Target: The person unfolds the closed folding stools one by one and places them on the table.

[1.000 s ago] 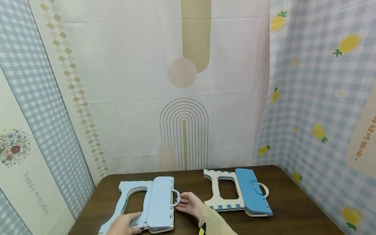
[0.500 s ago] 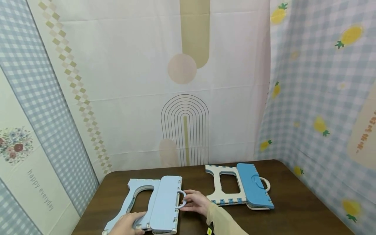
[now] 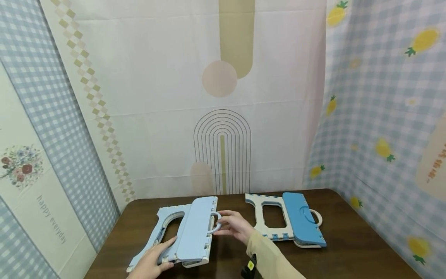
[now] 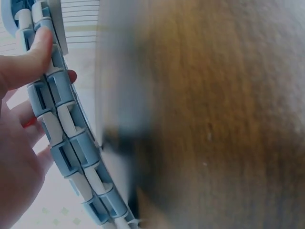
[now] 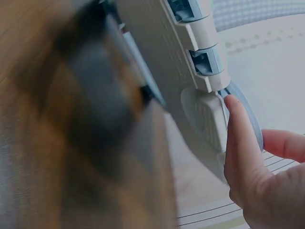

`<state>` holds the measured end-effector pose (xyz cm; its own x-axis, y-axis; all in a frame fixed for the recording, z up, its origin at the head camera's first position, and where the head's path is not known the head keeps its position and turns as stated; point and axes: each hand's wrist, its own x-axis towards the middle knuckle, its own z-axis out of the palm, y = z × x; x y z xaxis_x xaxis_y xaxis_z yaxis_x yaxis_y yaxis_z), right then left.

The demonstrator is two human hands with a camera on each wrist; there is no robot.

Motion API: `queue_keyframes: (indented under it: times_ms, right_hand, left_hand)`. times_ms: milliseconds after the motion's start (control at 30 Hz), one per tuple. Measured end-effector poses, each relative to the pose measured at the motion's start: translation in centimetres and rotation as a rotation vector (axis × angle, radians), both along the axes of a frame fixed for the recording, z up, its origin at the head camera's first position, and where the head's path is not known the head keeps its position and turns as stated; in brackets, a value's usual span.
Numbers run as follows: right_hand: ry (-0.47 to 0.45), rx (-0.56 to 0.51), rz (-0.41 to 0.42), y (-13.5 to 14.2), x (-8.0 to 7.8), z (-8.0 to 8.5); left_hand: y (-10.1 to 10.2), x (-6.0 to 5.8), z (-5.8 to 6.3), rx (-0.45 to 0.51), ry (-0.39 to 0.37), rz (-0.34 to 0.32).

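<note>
A pale blue folding step stool (image 3: pixel 196 232), folded flat, is between my hands over the table's left half. My left hand (image 3: pixel 152 259) grips its near edge. In the left wrist view, the thumb presses the hinged edge (image 4: pixel 69 126) while the fingers go behind. My right hand (image 3: pixel 237 225) holds the small loop handle (image 3: pixel 218 223) at the stool's right side. In the right wrist view the handle (image 5: pixel 245 102) passes between thumb and fingers of that hand (image 5: pixel 271 191). The stool looks tilted, its right side raised off the table.
A second folded step stool (image 3: pixel 300 219), darker blue and white, lies flat at the back right of the brown table (image 3: pixel 334 252), its handle (image 3: pixel 318 217) pointing right. Printed cloth curtains (image 3: pixel 156 116) hang behind the table and on both sides.
The right hand's fingers have closed further round the loop handle. The pale blue stool has shifted right and away from me, and its right side has risen. The other stool stays put.
</note>
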<state>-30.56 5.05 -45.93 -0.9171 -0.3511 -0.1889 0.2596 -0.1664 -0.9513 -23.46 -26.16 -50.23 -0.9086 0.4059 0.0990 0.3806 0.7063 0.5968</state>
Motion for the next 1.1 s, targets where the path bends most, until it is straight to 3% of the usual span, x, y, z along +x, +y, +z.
queue_keyframes:
  times_ms: [233,533,700,900,1100]
  right_hand:
    - [0.067,-0.050,0.007,0.1,0.2,3.1]
    - [0.100,-0.144,0.027,0.5,0.4,7.1]
    - [0.099,-0.147,0.036,0.7,0.3,8.3]
    - [0.138,-0.119,0.044,0.6,0.0,9.4]
    - [0.160,-0.082,0.032,-0.1,-0.3,10.6]
  left_hand:
    - [0.8,0.1,1.1,0.058,0.040,-0.017]
    - [2.8,0.2,2.2,0.181,0.023,0.078]
    - [4.0,0.5,2.2,0.222,0.031,0.122]
    - [5.0,0.3,2.7,0.288,-0.057,0.133]
    - [6.0,0.8,3.0,0.354,-0.037,0.148]
